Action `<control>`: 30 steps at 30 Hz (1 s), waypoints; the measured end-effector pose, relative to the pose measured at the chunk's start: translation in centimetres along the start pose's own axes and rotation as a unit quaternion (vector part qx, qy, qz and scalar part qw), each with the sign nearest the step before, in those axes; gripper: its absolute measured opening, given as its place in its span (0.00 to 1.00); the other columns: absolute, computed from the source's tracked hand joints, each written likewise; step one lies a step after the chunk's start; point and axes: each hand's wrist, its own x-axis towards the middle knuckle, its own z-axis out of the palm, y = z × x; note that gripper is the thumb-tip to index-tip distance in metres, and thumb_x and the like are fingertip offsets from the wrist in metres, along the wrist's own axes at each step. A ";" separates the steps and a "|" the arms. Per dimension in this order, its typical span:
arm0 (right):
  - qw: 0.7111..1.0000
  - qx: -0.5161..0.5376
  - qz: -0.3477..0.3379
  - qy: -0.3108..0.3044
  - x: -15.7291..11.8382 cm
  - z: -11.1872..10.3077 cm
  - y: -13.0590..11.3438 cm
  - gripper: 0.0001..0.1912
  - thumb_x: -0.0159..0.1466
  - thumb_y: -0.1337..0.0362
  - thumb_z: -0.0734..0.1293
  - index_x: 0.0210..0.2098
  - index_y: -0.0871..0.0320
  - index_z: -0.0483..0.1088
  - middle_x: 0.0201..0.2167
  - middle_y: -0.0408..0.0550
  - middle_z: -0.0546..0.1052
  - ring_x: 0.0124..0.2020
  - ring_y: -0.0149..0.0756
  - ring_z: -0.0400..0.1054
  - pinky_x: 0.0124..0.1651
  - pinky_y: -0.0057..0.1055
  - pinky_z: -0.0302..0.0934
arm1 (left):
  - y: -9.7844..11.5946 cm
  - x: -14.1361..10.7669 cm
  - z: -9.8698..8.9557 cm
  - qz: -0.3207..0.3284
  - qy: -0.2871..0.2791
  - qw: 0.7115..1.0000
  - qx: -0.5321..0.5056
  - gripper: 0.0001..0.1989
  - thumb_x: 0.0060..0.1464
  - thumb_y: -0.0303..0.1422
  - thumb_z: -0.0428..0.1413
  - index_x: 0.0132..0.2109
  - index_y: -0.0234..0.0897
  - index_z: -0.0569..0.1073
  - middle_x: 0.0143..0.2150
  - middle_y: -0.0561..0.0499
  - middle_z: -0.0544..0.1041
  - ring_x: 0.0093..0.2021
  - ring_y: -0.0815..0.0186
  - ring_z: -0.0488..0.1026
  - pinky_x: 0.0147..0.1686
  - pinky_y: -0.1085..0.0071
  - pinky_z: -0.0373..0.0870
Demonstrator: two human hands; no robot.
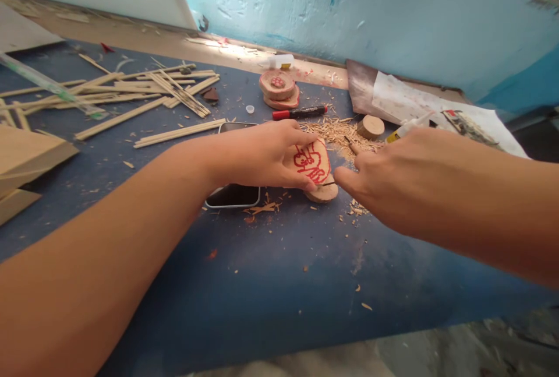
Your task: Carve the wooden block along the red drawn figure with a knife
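My left hand (pixel 271 155) grips a small wooden slab (pixel 321 161) by its edges, fingers on the far side and thumb on the near side. Red marker lines form a drawing on the slab's face. Beneath it, a round wood slice (pixel 325 193) lies on the table. My right hand (pixel 384 173) is closed around a tool with a thin dark blade (pixel 328 183), whose tip is at the slab's near edge. Most of that tool is hidden in my fingers. Under my left wrist lies a phone (pixel 233 197), partly covered.
Wood shavings (pixel 336 132) lie behind my hands, near a short wood round (pixel 371 127) and a red marker (pixel 300 112). Two stacked wood slices (pixel 278 87) stand farther back. Thin sticks (pixel 131 91) spread at left; a glue bottle (pixel 408 126) lies at right on the blue table (pixel 262 289).
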 end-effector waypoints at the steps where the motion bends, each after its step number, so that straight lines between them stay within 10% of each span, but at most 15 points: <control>1: 1.000 0.004 0.000 0.004 0.0 0.0 -0.2 0.10 0.58 0.70 0.73 0.40 0.55 0.79 0.21 0.43 0.73 0.17 0.32 0.49 0.27 0.39 0.44 | 0.0 0.0 0.0 0.000 0.001 1.000 0.002 0.48 0.60 0.60 0.63 0.81 0.43 0.71 0.67 0.40 0.76 0.61 0.47 0.79 0.63 0.59 0.72; 14: 0.996 0.066 -0.001 -0.062 1.4 -1.2 1.0 0.16 0.52 0.79 0.76 0.35 0.54 0.79 0.19 0.39 0.73 0.16 0.30 0.52 0.27 0.39 0.44 | -0.2 0.1 -0.1 -0.008 -0.008 1.000 0.008 0.50 0.59 0.62 0.64 0.81 0.44 0.70 0.71 0.39 0.76 0.66 0.43 0.78 0.66 0.58 0.72; 23: 0.993 0.081 -0.005 0.086 -0.3 1.5 2.0 0.19 0.64 0.69 0.77 0.25 0.52 0.65 0.12 0.34 0.60 0.14 0.28 0.39 0.28 0.43 0.37 | 0.1 0.1 -0.2 -0.036 -0.013 0.999 0.010 0.54 0.57 0.64 0.64 0.83 0.45 0.68 0.73 0.39 0.75 0.67 0.43 0.77 0.67 0.57 0.71; 30: 0.997 0.072 -0.002 -0.006 0.1 -0.1 0.7 0.11 0.56 0.73 0.78 0.32 0.53 0.75 0.18 0.39 0.68 0.17 0.32 0.47 0.27 0.42 0.44 | 0.2 0.1 -0.2 -0.017 -0.008 1.000 0.019 0.47 0.60 0.62 0.63 0.79 0.47 0.73 0.67 0.41 0.77 0.61 0.47 0.80 0.61 0.59 0.72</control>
